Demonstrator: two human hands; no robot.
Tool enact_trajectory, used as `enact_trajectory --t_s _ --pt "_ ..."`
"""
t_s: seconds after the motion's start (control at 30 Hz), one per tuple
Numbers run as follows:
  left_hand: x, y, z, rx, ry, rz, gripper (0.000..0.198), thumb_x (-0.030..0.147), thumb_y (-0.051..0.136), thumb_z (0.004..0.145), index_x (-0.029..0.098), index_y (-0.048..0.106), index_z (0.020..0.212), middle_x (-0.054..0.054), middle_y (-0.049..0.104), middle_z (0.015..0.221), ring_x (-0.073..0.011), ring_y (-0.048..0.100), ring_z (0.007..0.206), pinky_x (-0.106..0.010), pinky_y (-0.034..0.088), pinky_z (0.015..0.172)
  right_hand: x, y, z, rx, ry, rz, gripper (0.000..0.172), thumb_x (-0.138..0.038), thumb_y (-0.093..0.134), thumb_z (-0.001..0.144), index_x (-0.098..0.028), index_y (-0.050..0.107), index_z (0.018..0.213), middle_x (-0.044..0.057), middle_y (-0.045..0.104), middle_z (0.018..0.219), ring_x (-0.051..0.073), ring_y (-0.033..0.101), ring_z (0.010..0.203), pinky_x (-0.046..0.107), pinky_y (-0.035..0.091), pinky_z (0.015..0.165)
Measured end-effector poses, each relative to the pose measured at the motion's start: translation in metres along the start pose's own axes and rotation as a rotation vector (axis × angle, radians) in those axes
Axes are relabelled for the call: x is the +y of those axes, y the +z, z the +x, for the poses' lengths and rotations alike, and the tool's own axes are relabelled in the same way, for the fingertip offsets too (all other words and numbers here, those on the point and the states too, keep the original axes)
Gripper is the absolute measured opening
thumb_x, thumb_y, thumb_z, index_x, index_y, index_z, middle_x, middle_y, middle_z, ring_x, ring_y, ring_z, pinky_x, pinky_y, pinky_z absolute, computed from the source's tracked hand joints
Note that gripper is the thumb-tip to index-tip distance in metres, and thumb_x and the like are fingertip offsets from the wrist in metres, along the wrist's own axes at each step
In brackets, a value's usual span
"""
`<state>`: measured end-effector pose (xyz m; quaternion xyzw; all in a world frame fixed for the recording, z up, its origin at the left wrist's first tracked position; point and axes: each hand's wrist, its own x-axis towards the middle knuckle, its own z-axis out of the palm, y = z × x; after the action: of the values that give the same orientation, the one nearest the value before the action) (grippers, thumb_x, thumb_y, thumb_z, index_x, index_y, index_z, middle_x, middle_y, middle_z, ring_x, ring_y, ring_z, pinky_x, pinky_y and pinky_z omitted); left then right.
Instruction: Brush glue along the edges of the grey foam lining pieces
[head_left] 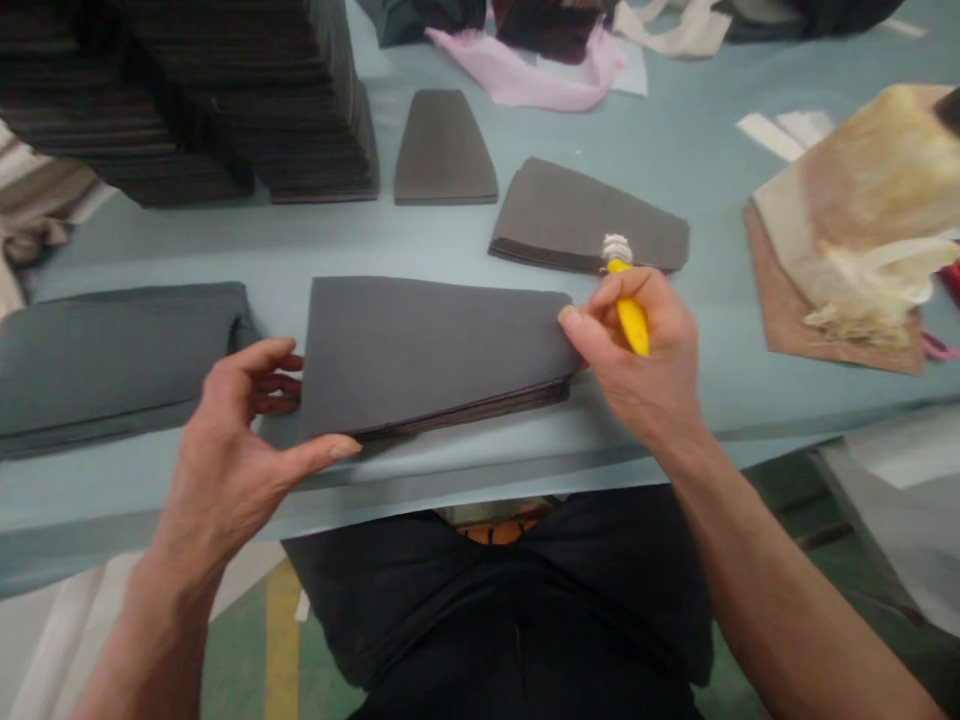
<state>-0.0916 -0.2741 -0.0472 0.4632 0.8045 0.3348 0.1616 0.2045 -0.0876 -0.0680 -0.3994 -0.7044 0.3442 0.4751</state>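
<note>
A stack of dark grey tapered panels (435, 350) lies in front of me, its narrow end to the right. My left hand (244, 430) is at the wide end, with the thumb along the near corner and curled fingers at the left edge. My right hand (645, 350) grips a small brush (631, 315) with a yellow handle and a whitish, coated tip pointing away from me. Its thumb and forefinger also pinch the narrow end of the top panel. Just beyond the brush tip is another stack of grey panels (592, 210).
Tall stacks of dark pieces (315, 110) stand at the back left. Folded grey fabric (112, 360) lies at the left, a smaller tapered stack (445, 150) farther back. A glue-crusted container (847, 200) sits on a brown board (780, 310) at right; pink cloth (525, 80) lies behind.
</note>
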Motion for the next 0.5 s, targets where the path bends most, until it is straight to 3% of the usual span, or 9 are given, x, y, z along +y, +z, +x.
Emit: enact_trajectory --t_s 0.13,0.33,0.5 --pt "-0.0015 0.0002 -0.0022 -0.031 0.021 -0.049 0.113 0.085 0.094 0.06 0.025 0.061 0.149 -0.008 0.067 0.138 -0.0255 0.067 0.111 -0.037 0.057 0.102 0.0039 0.0004 -0.0008 0.028 -0.029 -0.05 0.022 -0.027 0.075 0.085 -0.026 0.053 0.087 -0.008 0.05 0.066 0.009 0.044 0.051 0.026 0.04 0.047" --pt "0.0053 0.0015 0.0 -0.023 -0.03 -0.058 0.11 0.089 0.093 0.054 0.026 0.067 0.14 -0.009 0.073 0.133 -0.0286 0.069 0.106 -0.041 0.059 0.101 0.0056 -0.001 -0.0013 0.01 -0.017 -0.083 0.026 -0.034 0.076 0.088 -0.027 0.051 0.087 -0.008 0.047 0.067 0.009 0.043 0.051 0.027 0.041 0.048" --pt "0.0059 0.0004 -0.0007 -0.046 -0.014 -0.056 0.097 0.082 0.094 0.061 0.027 0.069 0.137 -0.007 0.075 0.13 -0.0282 0.069 0.109 -0.039 0.057 0.104 0.0074 -0.0008 -0.0019 -0.007 0.01 -0.055 0.026 -0.033 0.076 0.088 -0.027 0.051 0.088 -0.009 0.046 0.066 0.009 0.041 0.05 0.028 0.041 0.047"
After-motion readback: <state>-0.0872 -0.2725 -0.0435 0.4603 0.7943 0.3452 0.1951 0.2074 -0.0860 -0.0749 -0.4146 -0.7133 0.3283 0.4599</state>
